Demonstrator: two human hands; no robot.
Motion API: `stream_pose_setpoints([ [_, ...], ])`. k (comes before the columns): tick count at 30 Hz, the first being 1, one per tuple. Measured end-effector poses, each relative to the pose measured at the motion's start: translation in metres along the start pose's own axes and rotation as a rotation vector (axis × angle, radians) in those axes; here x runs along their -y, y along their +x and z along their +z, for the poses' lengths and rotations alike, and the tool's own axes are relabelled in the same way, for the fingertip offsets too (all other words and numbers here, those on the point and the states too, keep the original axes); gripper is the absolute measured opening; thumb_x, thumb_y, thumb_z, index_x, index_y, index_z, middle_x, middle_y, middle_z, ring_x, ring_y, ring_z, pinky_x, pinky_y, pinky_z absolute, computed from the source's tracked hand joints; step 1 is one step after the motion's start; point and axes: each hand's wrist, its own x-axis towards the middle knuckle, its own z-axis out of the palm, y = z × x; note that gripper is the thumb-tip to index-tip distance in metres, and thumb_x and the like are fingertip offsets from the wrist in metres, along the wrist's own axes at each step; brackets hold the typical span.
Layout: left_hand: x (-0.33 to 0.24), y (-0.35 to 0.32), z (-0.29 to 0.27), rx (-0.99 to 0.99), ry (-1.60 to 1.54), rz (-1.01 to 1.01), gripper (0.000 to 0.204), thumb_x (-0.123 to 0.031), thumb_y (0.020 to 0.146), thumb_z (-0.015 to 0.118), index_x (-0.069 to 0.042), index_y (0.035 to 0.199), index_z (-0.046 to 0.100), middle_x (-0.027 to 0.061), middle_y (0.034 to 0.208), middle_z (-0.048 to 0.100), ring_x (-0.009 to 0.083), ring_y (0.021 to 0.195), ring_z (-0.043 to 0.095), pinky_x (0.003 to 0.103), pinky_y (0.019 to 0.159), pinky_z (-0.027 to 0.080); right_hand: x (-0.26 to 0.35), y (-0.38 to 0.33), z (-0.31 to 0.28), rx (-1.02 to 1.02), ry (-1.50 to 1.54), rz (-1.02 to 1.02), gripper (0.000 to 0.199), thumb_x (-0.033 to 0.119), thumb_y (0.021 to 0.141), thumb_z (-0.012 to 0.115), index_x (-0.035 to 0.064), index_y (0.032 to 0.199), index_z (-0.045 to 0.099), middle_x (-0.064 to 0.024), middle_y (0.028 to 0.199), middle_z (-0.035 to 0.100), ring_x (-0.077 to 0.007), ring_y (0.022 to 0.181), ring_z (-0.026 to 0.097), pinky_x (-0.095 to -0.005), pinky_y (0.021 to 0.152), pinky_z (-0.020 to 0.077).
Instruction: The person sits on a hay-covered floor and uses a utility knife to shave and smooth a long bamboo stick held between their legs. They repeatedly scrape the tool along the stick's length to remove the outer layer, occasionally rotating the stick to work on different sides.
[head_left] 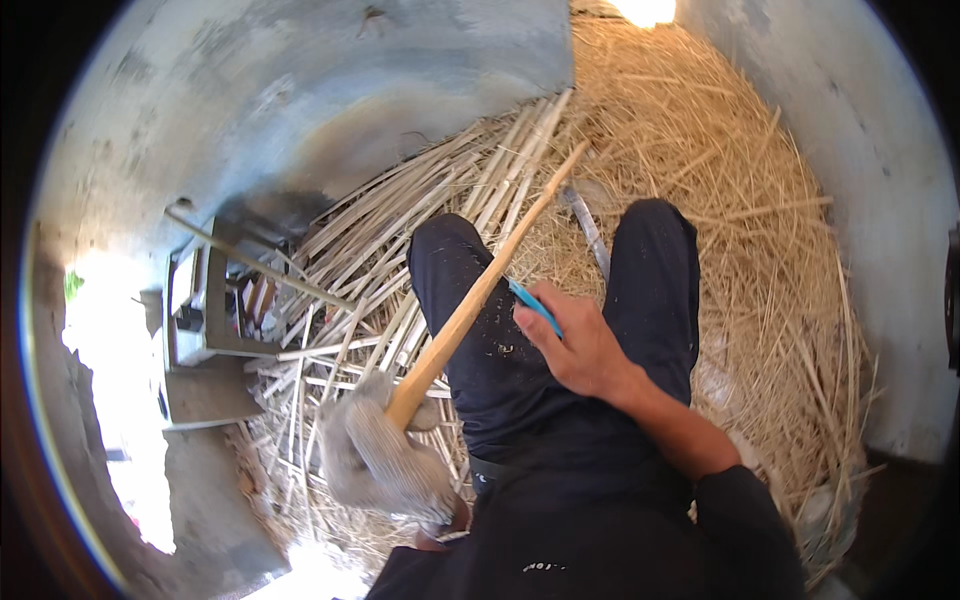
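Observation:
A long, pale wooden stick (pixel 480 290), thicker at its near end, slants across my left thigh and reaches up past the knee. My left hand (pixel 385 455), in a grey knitted glove, is wrapped round the thick lower end. Bare and closed, my right hand (pixel 572 345) grips a slim light-blue tool (pixel 535 306), whose tip points at the middle of the stick; I cannot tell whether they touch. Its exact kind is hidden by the fingers. Between my knees, a long flat metal blade (pixel 588 230) lies on the shavings.
Split pale strips (pixel 430 180) are piled at the left by the wall. Straw-like shavings (pixel 760 230) cover the floor ahead and to the right. A small wooden cabinet (pixel 215 300) stands at the left, with a thin pole (pixel 265 265) leaning across it. Walls close in on both sides.

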Motion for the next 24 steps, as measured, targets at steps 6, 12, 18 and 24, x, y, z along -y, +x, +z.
stream_pose_setpoints([
  [6, -0.006, 0.048, -0.007, 0.087, 0.320, -0.217, 0.037, -0.028, 0.101, 0.044, 0.000, 0.092, 0.067, 0.0102, 0.072, 0.061, 0.0141, 0.054, 0.055, 0.029, 0.048, 0.041, -0.006, -0.022, 0.001, -0.001, 0.036, 0.066, 0.024, 0.024, 0.100, 0.056, 0.0002, 0.095, 0.059, -0.0088, 0.063, 0.057, -0.0167, 0.054, 0.054, -0.0320, 0.055, 0.0429],
  [12, 0.060, 0.071, -0.037, -0.011, 0.383, 0.045, 0.041, -0.030, 0.102, 0.044, -0.001, 0.092, 0.071, 0.0030, 0.062, 0.052, 0.0059, 0.041, 0.035, 0.024, 0.040, 0.029, -0.036, -0.038, -0.002, -0.011, 0.057, 0.212, 0.030, 0.029, 0.101, 0.055, -0.0004, 0.093, 0.059, -0.0062, 0.063, 0.054, -0.0099, 0.058, 0.048, -0.0302, 0.056, 0.0411],
  [18, 0.056, 0.069, -0.042, 0.087, 0.580, -0.066, 0.032, -0.021, 0.100, 0.044, 0.007, 0.105, 0.059, 0.0177, 0.085, 0.057, 0.0335, 0.080, 0.057, 0.043, 0.075, 0.046, -0.079, -0.051, -0.016, -0.042, 0.029, 0.317, 0.036, 0.034, 0.102, 0.052, -0.0018, 0.097, 0.059, -0.0074, 0.062, 0.052, -0.0111, 0.058, 0.048, -0.0322, 0.056, 0.0403],
  [24, 0.027, 0.051, -0.023, 0.024, 0.234, -0.050, 0.037, -0.029, 0.103, 0.045, 0.001, 0.094, 0.065, 0.0054, 0.073, 0.056, 0.0082, 0.043, 0.038, 0.024, 0.039, 0.028, -0.057, -0.055, -0.008, 0.050, -0.047, 0.335, 0.035, 0.032, 0.102, 0.052, -0.0023, 0.098, 0.059, -0.0129, 0.064, 0.054, -0.0173, 0.058, 0.053, -0.0345, 0.058, 0.0424],
])
